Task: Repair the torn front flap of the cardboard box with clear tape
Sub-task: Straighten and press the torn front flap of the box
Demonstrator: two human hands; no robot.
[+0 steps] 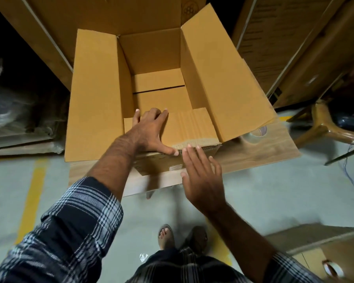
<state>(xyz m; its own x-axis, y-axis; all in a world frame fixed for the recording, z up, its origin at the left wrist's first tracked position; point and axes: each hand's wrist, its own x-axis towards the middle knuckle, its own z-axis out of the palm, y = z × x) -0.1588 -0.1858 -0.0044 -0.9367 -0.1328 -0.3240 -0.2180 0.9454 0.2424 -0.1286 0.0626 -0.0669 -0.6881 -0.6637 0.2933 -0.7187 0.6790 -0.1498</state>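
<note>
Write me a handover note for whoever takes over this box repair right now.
Left hand: flat on the front flap, pressing it inward, holding nothing.
Right hand: open, fingertips at the flap's fold, holding nothing.
Cardboard box: open on a wooden board.
Tape roll: on the board right of the box.
Done: clear tape seems to run along the fold.
Left: smooth it down; check the tear.

The person wore a dark navy shirt crossed with white and pale grey plaid lines, its sleeves (74, 217) rolled up so the cuffs bunched on the forearms and left the lower arms bare. The left hand (151, 131) and right hand (202, 176) were bare, with no rings, watch or gloves showing. Below, the same plaid cloth covered the body, and the feet (166, 237) were in open-toed sandals.
</note>
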